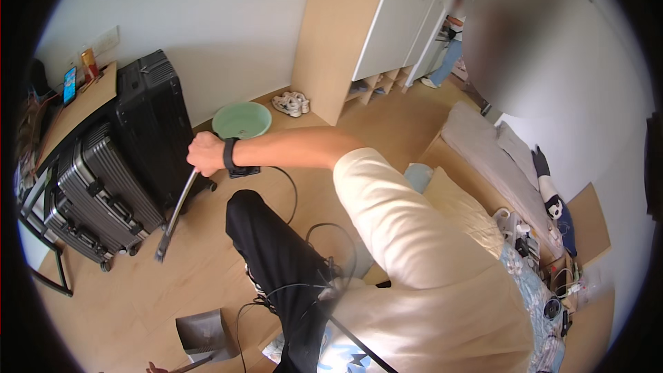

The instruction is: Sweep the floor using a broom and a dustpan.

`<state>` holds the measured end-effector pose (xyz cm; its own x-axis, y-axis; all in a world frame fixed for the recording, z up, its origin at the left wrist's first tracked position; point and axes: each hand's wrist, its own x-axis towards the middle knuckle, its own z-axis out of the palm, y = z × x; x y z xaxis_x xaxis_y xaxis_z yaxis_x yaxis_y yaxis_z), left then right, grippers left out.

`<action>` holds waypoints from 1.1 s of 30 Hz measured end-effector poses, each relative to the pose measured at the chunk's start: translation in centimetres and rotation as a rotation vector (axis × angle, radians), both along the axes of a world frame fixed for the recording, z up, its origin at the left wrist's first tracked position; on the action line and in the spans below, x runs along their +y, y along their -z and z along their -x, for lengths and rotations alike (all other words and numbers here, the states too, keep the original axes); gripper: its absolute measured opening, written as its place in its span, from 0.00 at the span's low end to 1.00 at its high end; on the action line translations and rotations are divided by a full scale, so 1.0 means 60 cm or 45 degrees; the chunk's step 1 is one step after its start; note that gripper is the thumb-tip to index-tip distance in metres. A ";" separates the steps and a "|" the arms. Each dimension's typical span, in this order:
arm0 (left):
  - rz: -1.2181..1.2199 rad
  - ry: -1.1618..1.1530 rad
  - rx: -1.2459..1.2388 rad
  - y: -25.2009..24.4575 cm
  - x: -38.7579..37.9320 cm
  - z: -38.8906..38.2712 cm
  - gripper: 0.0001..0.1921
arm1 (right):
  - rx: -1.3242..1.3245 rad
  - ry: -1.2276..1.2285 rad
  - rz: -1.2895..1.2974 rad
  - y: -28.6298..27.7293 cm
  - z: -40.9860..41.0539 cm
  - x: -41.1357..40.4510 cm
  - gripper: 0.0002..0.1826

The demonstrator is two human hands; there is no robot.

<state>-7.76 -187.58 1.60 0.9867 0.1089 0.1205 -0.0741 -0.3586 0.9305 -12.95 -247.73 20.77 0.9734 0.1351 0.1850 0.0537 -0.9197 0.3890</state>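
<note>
My right hand, with a black band on the wrist, is closed around the metal handle of a hand broom. The broom slants down, and its grey bristles are at the wooden floor beside the suitcases. A grey dustpan rests on the floor near the lower edge. Its handle runs to the fingers of my left hand, which is mostly cut off by the picture's bottom edge. My bent leg in black trousers lies between the two arms.
Black and grey suitcases stand by a desk with a phone and a can. A green basin and shoes are by the wall. Cables hang around my leg. A bed is at right; another person stands beyond.
</note>
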 end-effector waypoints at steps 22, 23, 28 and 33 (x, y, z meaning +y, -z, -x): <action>-0.269 0.353 0.198 -0.037 0.045 0.043 0.18 | 0.478 0.316 -0.393 -0.046 0.094 0.105 0.17; -0.265 0.354 0.204 -0.032 0.048 0.043 0.18 | 0.516 0.336 -0.426 -0.056 0.095 0.106 0.17; -0.353 0.367 0.491 -0.035 0.044 0.038 0.19 | 0.391 0.341 -0.402 -0.051 0.107 0.096 0.16; -0.440 0.390 0.467 -0.027 0.040 0.033 0.16 | 0.260 0.300 -0.300 -0.029 0.113 0.099 0.17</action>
<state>-9.74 -185.20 3.21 0.9510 -0.1721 -0.2567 0.0826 -0.6588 0.7478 -19.73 -241.77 22.49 0.9926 -0.1200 -0.0166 -0.1155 -0.9789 0.1686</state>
